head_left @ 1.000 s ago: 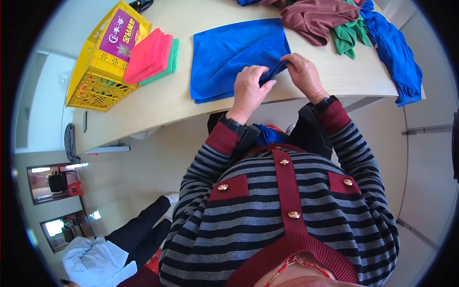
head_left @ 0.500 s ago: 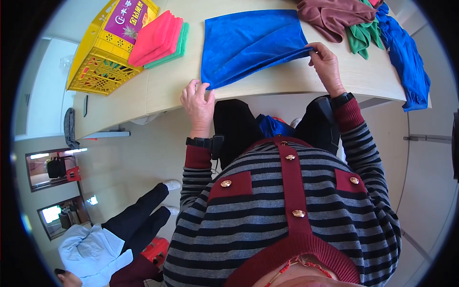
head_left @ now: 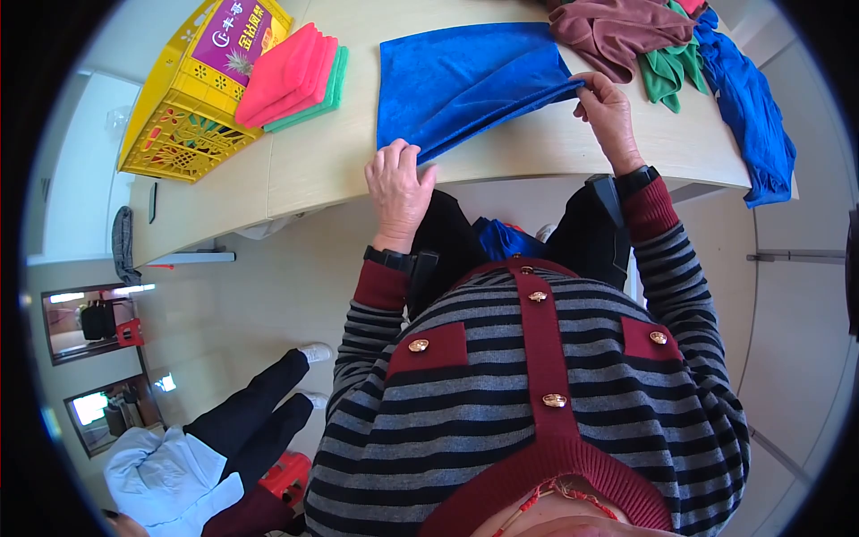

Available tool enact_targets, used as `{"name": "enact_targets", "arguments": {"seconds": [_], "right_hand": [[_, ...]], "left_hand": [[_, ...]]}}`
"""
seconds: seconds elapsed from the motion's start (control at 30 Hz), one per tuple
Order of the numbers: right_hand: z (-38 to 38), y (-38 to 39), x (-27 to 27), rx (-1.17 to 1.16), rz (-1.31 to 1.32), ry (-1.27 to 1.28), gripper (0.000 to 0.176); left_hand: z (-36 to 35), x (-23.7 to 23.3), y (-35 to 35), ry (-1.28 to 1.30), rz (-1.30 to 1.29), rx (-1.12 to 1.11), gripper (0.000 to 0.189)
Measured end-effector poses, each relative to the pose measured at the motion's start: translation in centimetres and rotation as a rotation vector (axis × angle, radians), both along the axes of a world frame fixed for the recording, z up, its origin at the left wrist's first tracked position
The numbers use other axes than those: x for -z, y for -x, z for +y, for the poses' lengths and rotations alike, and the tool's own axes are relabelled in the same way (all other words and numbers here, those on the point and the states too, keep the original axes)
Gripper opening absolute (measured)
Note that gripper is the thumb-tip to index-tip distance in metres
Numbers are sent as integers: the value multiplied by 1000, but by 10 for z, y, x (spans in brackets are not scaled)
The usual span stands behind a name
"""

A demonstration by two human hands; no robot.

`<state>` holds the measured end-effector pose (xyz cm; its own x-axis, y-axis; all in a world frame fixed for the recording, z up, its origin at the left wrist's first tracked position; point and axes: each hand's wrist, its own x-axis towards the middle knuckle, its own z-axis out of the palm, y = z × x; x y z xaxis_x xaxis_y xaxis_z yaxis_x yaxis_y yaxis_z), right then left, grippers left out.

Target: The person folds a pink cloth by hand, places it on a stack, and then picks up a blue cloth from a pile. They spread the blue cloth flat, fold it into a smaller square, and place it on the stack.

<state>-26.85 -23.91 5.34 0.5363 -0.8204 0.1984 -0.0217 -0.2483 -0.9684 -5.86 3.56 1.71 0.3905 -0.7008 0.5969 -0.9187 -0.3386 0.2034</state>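
A blue towel [head_left: 465, 76] lies folded on the table, its near edge doubled into layers and lifted at the right. My right hand [head_left: 608, 121] pinches that right near corner between thumb and fingers. At the left near corner, my left hand [head_left: 399, 192] rests its fingertips against the cloth, thumb held apart from the fingers. Left of the towel sits a stack of folded cloths, pink [head_left: 288, 76] over green [head_left: 313, 112].
A yellow plastic crate [head_left: 183, 134] with a purple label stands at the left. Crumpled brown [head_left: 617, 36], green [head_left: 671, 76] and blue cloths [head_left: 752, 116] lie at the right, the blue one hanging over the edge. Another person [head_left: 170, 474] is at the lower left.
My left hand has shifted to the right along the towel's near edge, its fingers now over the corner. My right hand keeps its pinch, and the fold gapes slightly more.
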Motion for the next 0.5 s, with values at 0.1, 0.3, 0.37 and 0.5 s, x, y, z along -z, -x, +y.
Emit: {"name": "enact_targets", "arguments": {"seconds": [0.1, 0.3, 0.37, 0.5], "right_hand": [[-2, 1, -2, -7, -11, 11, 18], [-10, 6, 3, 13, -46, -12, 18], [-12, 6, 6, 15, -45, -17, 18], [-13, 9, 9, 10, -60, -30, 18]], "left_hand": [[-6, 9, -8, 19, -99, -40, 32], [8, 17, -32, 125, 87, -85, 27], [12, 20, -37, 215, 223, -95, 25], [14, 21, -39, 281, 245, -9, 24]]}}
